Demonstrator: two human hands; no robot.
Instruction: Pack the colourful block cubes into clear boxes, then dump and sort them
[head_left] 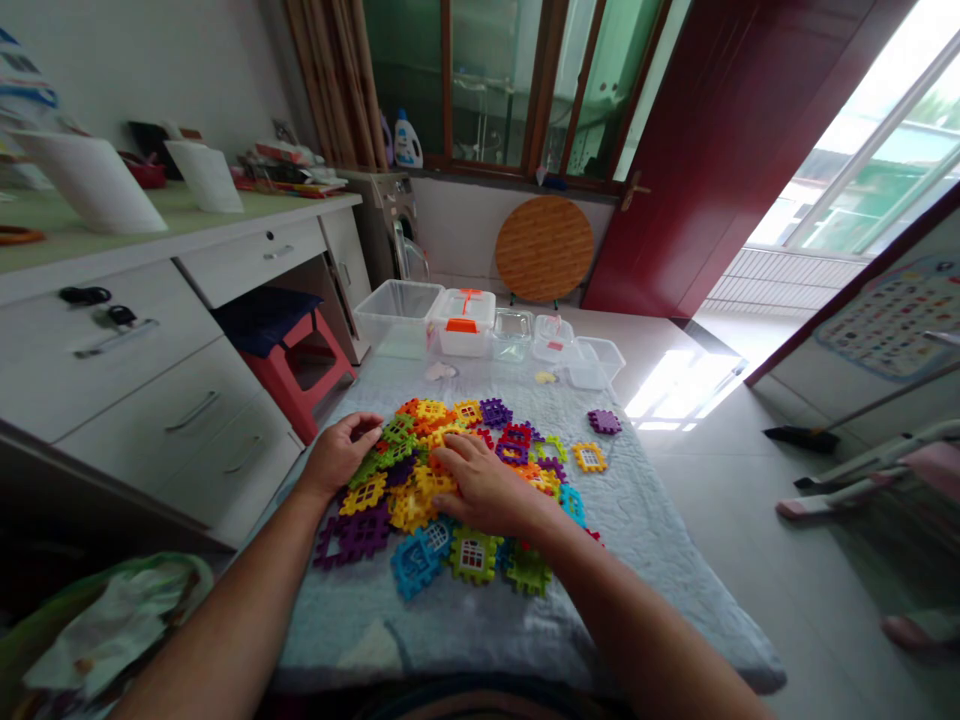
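A heap of colourful plastic interlocking building pieces (pixel 431 490) with notched edges lies on the cloth-covered table in front of me. My left hand (pixel 341 458) rests at the heap's left edge beside green pieces (pixel 397 440), its fingers loosely bent and apart from the thumb, holding nothing I can see. Over the middle of the heap is my right hand (pixel 484 485), fingers spread and touching yellow pieces (pixel 412 505); its palm hides some of the pile. A purple piece (pixel 604 421) and a yellow window-like frame piece (pixel 590 458) lie apart on the right.
Along the table's far edge stand a large clear bin (pixel 397 305), a lidded box with orange clips (pixel 463 325) and several smaller clear containers (pixel 514 335). A red stool (pixel 289 350) and white desk (pixel 172 330) are at left. A waste bin (pixel 199 575) sits lower left.
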